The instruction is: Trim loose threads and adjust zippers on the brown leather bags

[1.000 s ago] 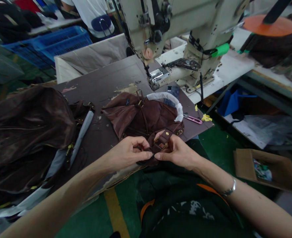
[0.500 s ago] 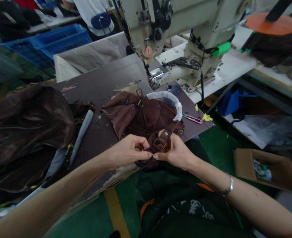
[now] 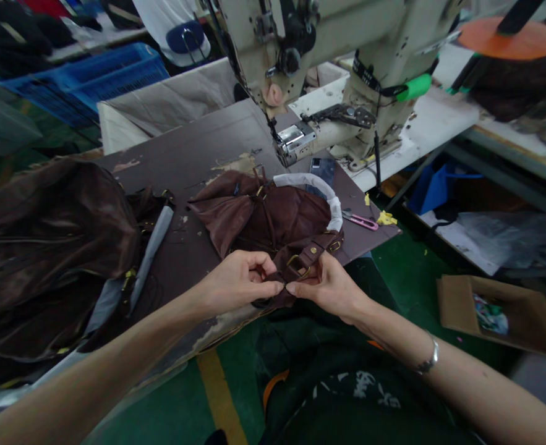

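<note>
Scuffed worktop [image 3: 193, 133] is seen under the grip. A brown leather strap [image 3: 306, 256] is held pinched by the left hand [image 3: 238, 284] and the right hand [image 3: 328, 287].

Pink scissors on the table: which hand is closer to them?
Right. The right hand is below and left of the pink scissors, apart from them; the left hand is farther left.

Dark worktable [image 3: 198, 145] — leather bag [image 3: 263, 216], pink snips [image 3: 360, 221]
</note>
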Demonstrator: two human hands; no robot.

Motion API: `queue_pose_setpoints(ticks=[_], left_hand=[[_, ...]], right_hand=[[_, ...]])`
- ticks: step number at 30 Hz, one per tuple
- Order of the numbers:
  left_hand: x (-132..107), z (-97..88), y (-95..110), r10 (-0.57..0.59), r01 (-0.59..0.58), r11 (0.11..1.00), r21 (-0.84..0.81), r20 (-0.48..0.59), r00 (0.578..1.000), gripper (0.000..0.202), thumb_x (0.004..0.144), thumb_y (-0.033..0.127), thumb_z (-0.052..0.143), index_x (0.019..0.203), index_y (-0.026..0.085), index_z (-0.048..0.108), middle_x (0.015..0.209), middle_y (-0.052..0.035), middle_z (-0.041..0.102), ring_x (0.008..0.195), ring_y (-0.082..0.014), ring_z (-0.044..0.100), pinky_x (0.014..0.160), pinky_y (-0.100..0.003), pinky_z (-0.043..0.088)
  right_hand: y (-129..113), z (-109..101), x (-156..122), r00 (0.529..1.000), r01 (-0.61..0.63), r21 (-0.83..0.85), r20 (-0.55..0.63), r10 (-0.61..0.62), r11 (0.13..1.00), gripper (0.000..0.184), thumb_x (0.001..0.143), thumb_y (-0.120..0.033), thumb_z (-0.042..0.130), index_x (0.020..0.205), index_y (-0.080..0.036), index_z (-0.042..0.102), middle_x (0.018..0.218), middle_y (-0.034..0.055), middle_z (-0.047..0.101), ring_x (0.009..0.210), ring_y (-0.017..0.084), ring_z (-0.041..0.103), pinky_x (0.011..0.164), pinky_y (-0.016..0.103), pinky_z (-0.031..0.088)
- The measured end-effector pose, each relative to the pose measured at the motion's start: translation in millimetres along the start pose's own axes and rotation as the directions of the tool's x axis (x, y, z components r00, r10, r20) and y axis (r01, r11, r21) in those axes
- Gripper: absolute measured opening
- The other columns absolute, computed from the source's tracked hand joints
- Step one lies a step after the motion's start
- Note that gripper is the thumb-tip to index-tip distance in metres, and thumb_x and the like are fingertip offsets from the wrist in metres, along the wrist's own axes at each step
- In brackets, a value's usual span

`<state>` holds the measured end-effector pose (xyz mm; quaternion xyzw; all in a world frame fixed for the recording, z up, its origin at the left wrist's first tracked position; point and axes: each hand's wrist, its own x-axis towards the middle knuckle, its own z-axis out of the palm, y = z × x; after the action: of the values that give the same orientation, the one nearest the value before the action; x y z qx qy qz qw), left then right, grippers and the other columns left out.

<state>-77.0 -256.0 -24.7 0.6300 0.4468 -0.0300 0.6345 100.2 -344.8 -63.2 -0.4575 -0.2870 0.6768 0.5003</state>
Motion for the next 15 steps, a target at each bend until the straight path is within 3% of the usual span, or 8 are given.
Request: queue_pose_setpoints(ticks=[8, 12, 15], left_hand=[[-2.3, -1.2, -0.3, 0.034, -0.034, 0.999, -0.007, -0.004, 0.999, 0.029, 0.075, 0.036, 0.07, 0.082, 0.014, 0.053, 0.072, 0.0008, 0.056, 0.063, -0.0092, 0.052, 0.058, -0.02, 0.041], [-7.0, -1.7, 2.1, 0.055, -0.052, 0.997, 0.064, -0.048, 0.997, 0.026, 0.075, 0.034, 0.069, 0.083, 0.013, 0.055, 0.074, -0.0006, 0.058, 0.064, -0.0107, 0.054, 0.059, -0.022, 0.043], [-9.4, -5.2, 6.2, 0.018, -0.018, 0.998, 0.058, -0.001, 1.0, 0.028, 0.076, 0.037, 0.067, 0.087, 0.013, 0.058, 0.078, -0.0029, 0.062, 0.067, -0.0125, 0.057, 0.063, -0.024, 0.045]], right_hand=[[9.1, 9.2, -0.5, 0.996, 0.085, 0.167, -0.044, -0.079, 0.982, 0.052, 0.063, -0.015, 0.079, 0.097, -0.024, 0.04, 0.082, -0.0017, 0.067, 0.072, 0.019, 0.069, 0.065, 0.033, 0.056], [12.0, 13.5, -0.1, 0.988, 0.139, 0.096, -0.075, -0.132, 0.986, 0.048, 0.066, -0.013, 0.074, 0.09, -0.025, 0.035, 0.076, -0.0046, 0.063, 0.066, 0.018, 0.067, 0.064, 0.034, 0.056], [11.6, 14.4, -1.3, 0.984, 0.159, 0.0, -0.079, -0.159, 0.987, 0.045, 0.067, -0.013, 0.072, 0.088, -0.026, 0.033, 0.077, -0.004, 0.062, 0.065, 0.017, 0.065, 0.062, 0.033, 0.055]])
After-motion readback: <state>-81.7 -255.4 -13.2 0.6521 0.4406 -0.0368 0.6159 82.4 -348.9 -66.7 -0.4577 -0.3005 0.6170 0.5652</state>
